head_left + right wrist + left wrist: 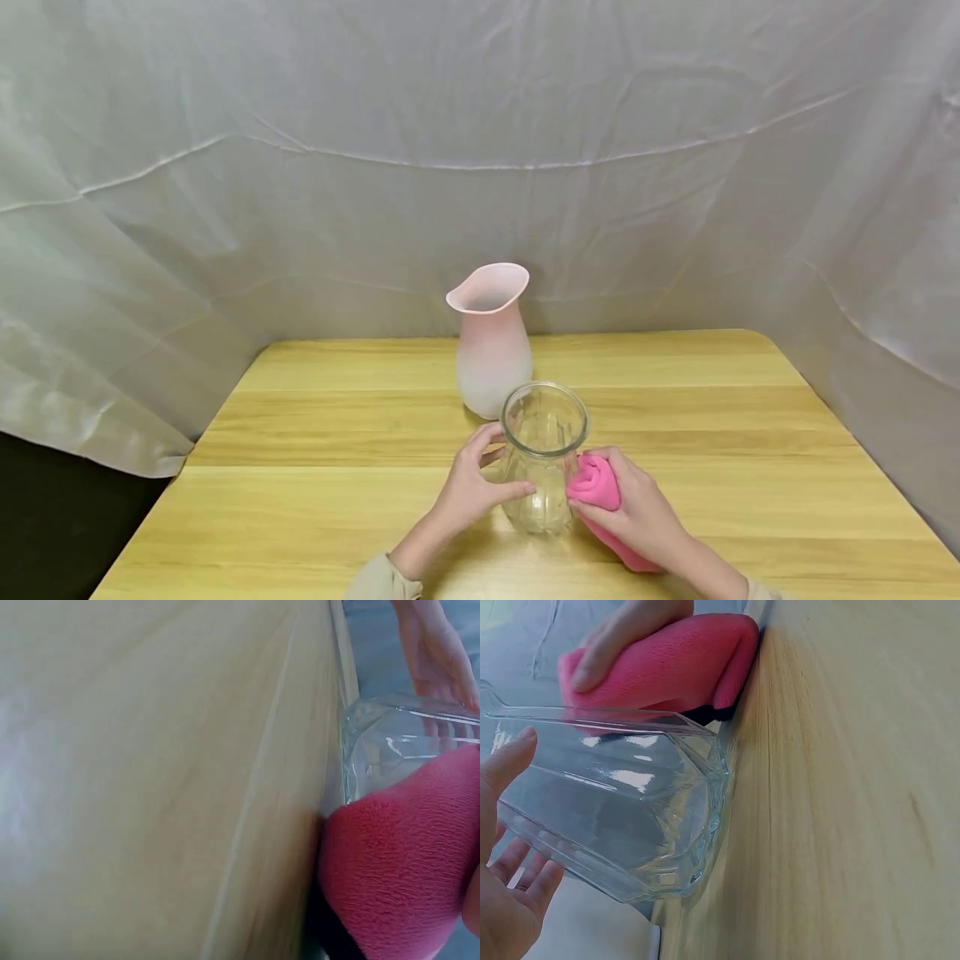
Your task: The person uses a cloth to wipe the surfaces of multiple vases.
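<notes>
1. A clear ribbed glass vase (pixel 543 458) stood upright on the wooden table (pixel 315 467), near the table's front edge and about midway across it.
2. The left hand (pixel 472 487) was on the left side of the glass vase, fingers curved around its body and thumb lying across the front, so it gripped the glass.
3. In the left wrist view the palm and fingers of the left hand (pixel 506 862) lay spread beside the glass vase (pixel 622 817); how firmly they pressed could not be told there.
4. The right hand (pixel 637 512) was on the right side of the glass vase, fingers wrapped around a bunched pink cloth (pixel 596 483).
5. The pink cloth touched the glass vase's right side, low on the body, and in the right wrist view the pink cloth (pixel 397 862) also reached down to the table beside the glass base.
6. A frosted pink vase (pixel 491 342) stood upright just behind the glass vase, slightly to its left.
7. A white draped sheet (pixel 225 167) hung behind and to both sides of the glass vase, beyond the table.
</notes>
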Tool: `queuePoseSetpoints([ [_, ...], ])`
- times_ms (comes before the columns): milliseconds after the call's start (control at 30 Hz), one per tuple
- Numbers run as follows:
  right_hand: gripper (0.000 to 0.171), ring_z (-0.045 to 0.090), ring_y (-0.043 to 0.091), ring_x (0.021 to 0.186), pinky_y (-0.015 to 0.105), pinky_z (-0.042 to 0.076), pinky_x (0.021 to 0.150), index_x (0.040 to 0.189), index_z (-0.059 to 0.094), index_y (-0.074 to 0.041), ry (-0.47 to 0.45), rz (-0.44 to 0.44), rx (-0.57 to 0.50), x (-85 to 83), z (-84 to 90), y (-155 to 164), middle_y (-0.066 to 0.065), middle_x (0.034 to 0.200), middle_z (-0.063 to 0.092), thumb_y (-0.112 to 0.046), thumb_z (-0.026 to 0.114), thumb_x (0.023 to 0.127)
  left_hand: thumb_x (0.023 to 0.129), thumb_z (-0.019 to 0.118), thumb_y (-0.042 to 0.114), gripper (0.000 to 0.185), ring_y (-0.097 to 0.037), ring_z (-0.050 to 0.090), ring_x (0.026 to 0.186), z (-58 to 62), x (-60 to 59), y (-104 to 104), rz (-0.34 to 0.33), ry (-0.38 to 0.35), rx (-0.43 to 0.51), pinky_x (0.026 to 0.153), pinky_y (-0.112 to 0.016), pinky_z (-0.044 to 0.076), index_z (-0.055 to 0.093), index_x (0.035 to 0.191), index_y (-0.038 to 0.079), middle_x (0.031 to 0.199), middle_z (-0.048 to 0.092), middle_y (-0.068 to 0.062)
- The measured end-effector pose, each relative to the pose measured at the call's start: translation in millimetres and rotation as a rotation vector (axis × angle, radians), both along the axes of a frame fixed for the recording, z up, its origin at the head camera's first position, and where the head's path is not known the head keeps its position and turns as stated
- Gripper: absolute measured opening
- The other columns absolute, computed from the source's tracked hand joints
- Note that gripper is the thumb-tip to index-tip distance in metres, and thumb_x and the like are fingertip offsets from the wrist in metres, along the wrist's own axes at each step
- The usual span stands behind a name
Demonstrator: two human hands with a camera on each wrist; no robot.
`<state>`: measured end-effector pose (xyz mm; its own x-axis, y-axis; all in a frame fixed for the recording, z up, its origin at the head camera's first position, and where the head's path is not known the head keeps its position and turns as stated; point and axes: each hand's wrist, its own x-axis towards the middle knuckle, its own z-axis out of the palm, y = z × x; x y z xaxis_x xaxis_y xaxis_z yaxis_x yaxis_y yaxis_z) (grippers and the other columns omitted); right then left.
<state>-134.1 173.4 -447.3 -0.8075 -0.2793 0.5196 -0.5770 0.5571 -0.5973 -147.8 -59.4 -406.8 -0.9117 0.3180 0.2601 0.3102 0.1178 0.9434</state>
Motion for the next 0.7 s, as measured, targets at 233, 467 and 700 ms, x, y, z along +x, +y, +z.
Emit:
queuePoseSetpoints([
  [233,0.043,0.048,-0.002,0.066,0.016,0.045,0.051,0.101,0.052,-0.019,-0.099,-0.041,0.077,2.8,2.3,3.1,-0.015,0.084,0.055,-0.031,0.078,0.069,0.066,0.078,0.002,0.064,-0.025,0.046,0.113,-0.2,0.1,-0.7,-0.009,-0.006,0.002,0.098,-0.041,0.041,0.049,0.123,0.001,0.126,0.048,-0.015],
  [467,0.042,0.046,-0.001,0.062,0.016,0.043,0.049,0.098,0.051,-0.020,-0.249,-0.051,0.180,3.8,3.0,4.2,-0.013,0.078,0.052,-0.045,0.072,0.072,0.066,0.078,0.003,0.064,-0.025,0.045,0.113,-0.9,0.0,-1.2,-0.007,0.001,0.001,0.098,-0.042,0.041,0.050,0.123,0.004,0.127,0.048,-0.015],
  [700,0.042,0.045,0.001,0.058,0.017,0.042,0.045,0.096,0.050,-0.019,-0.295,-0.049,0.187,2.0,3.1,5.2,-0.012,0.072,0.051,-0.049,0.069,0.073,0.066,0.078,0.001,0.064,-0.027,0.045,0.114,-3.0,-0.8,-0.8,-0.009,-0.005,0.010,0.098,-0.043,0.041,0.049,0.123,0.002,0.127,0.048,-0.014],
])
